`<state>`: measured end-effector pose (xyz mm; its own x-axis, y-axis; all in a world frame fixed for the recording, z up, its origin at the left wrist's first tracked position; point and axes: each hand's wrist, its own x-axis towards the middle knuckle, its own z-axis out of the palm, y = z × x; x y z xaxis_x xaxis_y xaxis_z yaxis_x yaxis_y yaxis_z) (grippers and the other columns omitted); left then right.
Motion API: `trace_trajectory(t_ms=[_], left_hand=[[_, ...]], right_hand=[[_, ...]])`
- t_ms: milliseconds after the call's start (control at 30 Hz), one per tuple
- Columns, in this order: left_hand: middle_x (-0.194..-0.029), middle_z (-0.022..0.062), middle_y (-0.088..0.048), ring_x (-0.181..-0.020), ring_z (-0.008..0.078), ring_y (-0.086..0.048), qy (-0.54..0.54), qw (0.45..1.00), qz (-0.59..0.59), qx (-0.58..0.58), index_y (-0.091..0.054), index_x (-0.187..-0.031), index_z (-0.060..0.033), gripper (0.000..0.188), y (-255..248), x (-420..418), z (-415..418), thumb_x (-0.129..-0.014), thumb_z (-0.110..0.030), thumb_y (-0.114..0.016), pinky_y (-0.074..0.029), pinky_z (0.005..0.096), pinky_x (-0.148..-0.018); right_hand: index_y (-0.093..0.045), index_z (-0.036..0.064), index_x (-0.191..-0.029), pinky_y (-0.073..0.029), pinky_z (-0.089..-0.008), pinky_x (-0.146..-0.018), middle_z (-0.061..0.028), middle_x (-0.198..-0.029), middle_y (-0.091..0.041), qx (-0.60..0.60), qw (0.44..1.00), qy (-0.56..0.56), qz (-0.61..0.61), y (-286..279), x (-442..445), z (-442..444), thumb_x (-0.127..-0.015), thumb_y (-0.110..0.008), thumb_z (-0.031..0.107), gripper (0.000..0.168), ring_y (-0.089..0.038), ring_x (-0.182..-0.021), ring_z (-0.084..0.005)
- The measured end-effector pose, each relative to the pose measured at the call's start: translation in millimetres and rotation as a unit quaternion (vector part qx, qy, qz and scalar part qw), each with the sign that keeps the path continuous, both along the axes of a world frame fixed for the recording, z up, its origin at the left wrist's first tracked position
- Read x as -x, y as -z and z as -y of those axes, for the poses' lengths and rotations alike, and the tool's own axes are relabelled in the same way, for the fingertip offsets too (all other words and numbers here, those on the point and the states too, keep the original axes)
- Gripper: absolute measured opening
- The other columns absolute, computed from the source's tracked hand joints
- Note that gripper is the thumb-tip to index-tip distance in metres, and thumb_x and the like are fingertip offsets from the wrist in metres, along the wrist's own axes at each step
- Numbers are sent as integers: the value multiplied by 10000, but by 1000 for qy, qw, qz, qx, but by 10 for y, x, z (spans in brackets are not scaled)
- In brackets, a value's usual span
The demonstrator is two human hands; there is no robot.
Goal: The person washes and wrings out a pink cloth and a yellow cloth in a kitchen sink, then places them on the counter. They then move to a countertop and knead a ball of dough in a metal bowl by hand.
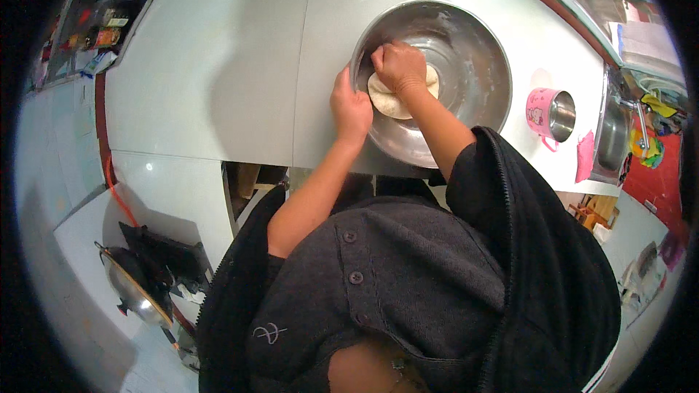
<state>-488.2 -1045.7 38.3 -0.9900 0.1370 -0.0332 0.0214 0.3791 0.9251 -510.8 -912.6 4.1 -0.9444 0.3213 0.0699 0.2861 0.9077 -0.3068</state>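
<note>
A wide stainless steel bowl (479,84) rests on the white countertop before me. In its left half lies a flattened round of pale dough (390,105). My right hand (401,65) is closed in a fist and presses down on the dough, covering its upper middle. The dough shows a fold around the knuckles. My left hand (352,109) grips the bowl's left rim, its thumb pointing up along the edge; some of its fingers are hidden. Thin whitish smears mark the bowl's inner wall.
To the bowl's right stand a pink metal cup (551,113) with a handle and a folded pink cloth (584,157), beside a steel sink (610,142) with a faucet (640,120). A wok lid (134,289) lies at lower left. A window frame borders the counter's right back.
</note>
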Motion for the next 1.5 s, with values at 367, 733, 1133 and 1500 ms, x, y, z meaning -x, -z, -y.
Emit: trace_trajectory(t_ms=[367,733,1133,1500], left_hand=[[-1068,212,-581,-1007,363,-553,0,1000,-17,-10,-499,-1163,24,522,54,68,-70,-662,117,-386,-427,398,-890],[-1088,210,-578,-1014,349,-556,-52,999,14,-7,-499,-1171,34,504,96,8,-92,-685,106,-386,-428,386,-893],[-1047,212,-583,-982,356,-564,-13,1000,23,7,-507,-1156,32,503,-59,10,-29,-675,108,-383,-433,389,-883],[-1007,210,-588,-959,355,-572,0,1000,17,-12,-509,-1139,35,492,-35,27,-17,-665,102,-397,-435,388,-869]], right_hand=[[-674,46,-741,-496,-409,-714,-157,-832,-640,18,992,-81,93,-60,-103,-100,-813,-487,318,338,-621,-783,-315],[-601,70,-708,-432,-399,-675,-105,-762,-568,-39,994,-97,-40,-413,-1065,118,-792,-507,271,237,-555,-726,-272],[-585,96,-703,-428,-363,-659,-75,-747,-546,-22,992,-98,-78,-108,-514,39,-735,-538,234,149,-547,-746,-245],[-577,66,-736,-448,-396,-686,-118,-761,-546,4,994,-91,-60,-80,-236,-50,-769,-500,198,157,-540,-760,-296]])
